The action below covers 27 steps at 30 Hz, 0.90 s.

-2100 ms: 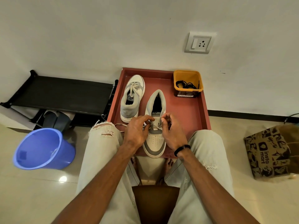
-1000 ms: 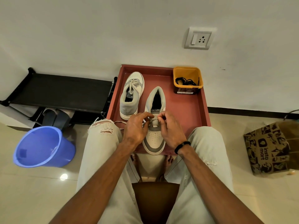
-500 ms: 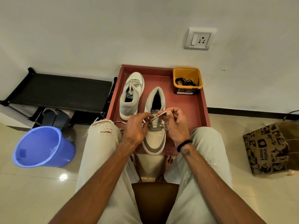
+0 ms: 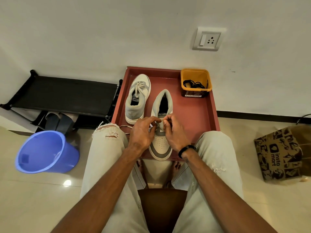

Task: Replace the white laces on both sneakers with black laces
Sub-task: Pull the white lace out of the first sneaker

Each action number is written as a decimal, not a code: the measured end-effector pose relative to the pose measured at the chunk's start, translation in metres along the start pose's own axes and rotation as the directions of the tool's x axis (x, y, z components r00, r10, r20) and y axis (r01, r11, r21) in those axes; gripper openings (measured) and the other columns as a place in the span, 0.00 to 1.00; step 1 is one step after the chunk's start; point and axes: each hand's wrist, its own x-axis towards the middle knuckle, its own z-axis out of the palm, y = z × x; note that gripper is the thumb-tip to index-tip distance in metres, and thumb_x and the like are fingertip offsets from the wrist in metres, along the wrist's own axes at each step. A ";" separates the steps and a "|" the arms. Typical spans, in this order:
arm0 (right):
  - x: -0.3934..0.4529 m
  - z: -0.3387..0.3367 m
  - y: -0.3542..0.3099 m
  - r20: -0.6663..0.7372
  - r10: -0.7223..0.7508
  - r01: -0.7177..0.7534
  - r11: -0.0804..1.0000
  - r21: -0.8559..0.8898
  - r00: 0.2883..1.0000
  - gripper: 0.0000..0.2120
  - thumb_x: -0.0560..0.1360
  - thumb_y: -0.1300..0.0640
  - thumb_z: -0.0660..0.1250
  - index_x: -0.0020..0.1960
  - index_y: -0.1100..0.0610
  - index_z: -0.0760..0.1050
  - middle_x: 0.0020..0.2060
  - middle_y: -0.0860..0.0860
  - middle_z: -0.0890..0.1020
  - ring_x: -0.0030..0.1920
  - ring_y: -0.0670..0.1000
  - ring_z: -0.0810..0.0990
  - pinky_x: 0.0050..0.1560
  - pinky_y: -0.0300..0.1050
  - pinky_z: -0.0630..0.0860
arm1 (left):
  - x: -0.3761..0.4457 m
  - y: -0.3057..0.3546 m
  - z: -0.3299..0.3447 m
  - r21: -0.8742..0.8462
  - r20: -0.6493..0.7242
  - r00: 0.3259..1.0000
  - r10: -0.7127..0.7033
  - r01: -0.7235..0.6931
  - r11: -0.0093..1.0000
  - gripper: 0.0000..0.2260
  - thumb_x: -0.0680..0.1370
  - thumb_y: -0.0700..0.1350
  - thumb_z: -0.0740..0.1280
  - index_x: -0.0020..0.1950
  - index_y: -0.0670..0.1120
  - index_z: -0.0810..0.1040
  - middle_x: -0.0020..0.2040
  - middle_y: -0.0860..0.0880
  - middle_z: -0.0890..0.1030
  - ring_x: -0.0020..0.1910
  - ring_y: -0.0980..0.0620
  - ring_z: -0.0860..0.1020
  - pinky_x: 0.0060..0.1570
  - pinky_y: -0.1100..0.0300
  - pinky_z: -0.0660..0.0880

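Note:
Two white-and-grey sneakers lie on a red tray [image 4: 198, 118]. The left sneaker [image 4: 137, 100] keeps its white lace tied. The right sneaker [image 4: 160, 145] points its toe toward me, and both hands work over its eyelets. My left hand [image 4: 143, 132] pinches the white lace [image 4: 125, 126], whose loose end trails left over my knee. My right hand [image 4: 173, 132] pinches the lace at the tongue. Black laces [image 4: 194, 84] lie coiled in a yellow tub [image 4: 196, 76] at the tray's far right corner.
A blue bucket [image 4: 45, 152] stands on the floor at left. Behind it is a black shoe rack [image 4: 67, 95] against the wall. A brown printed paper bag [image 4: 282, 155] sits at right. My knees flank the tray's near edge.
My right hand had lifted a stretch of white lace up and to the right; it has come back down to the tongue. My left hand stays at the eyelets.

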 end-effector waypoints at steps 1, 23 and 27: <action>0.000 0.001 0.000 0.002 -0.005 0.005 1.000 -0.007 1.000 0.05 0.86 0.57 0.57 0.55 0.57 0.70 0.42 0.52 0.77 0.40 0.48 0.75 0.42 0.41 0.75 | 0.000 0.000 0.000 -0.003 -0.001 1.000 0.001 -0.001 1.000 0.16 0.78 0.39 0.71 0.61 0.57 0.80 0.51 0.57 0.83 0.49 0.56 0.80 0.47 0.52 0.82; 0.022 0.006 0.015 -0.128 0.411 -0.332 0.855 0.399 0.903 0.05 0.85 0.60 0.60 0.55 0.60 0.73 0.37 0.50 0.79 0.33 0.42 0.76 0.39 0.39 0.78 | -0.003 0.001 0.004 -0.018 -0.033 0.998 0.056 -0.056 0.998 0.12 0.81 0.49 0.65 0.63 0.55 0.81 0.52 0.54 0.81 0.46 0.55 0.79 0.44 0.52 0.81; 0.025 0.000 0.017 -0.147 0.579 -0.407 0.709 0.576 0.802 0.05 0.84 0.62 0.60 0.55 0.58 0.75 0.34 0.50 0.77 0.30 0.45 0.74 0.32 0.40 0.75 | -0.003 0.005 0.002 -0.004 -0.038 0.998 0.050 -0.050 0.999 0.12 0.82 0.52 0.66 0.63 0.53 0.81 0.51 0.53 0.81 0.46 0.56 0.79 0.45 0.54 0.82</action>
